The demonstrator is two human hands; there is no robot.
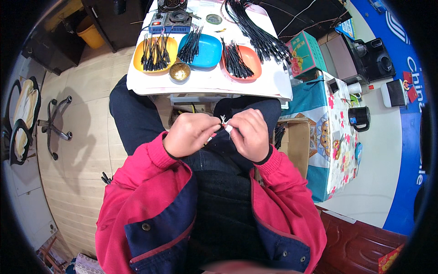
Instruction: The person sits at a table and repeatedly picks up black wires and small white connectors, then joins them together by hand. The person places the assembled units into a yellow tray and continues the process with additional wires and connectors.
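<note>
Above my lap, close in front of the table's near edge, my two hands meet fingertip to fingertip. My left hand [190, 132] and my right hand [249, 133] are both closed in a pinch on thin wires [223, 119]. Pale wire ends stick up between the fingertips, with a little red and dark showing below them. Something white wraps or lies against my right fingers, and a bit of white and red shows under my left fingers. How far the wires run behind the hands is hidden.
On the white table [150, 84] stand a yellow tray [171, 46], a blue tray [212, 52] and an orange tray [253, 57], each holding black cables. A metal bowl [179, 71], a blue device [171, 26] and a large black cable bundle [260, 36] lie around them. A cardboard box [296, 146] stands right.
</note>
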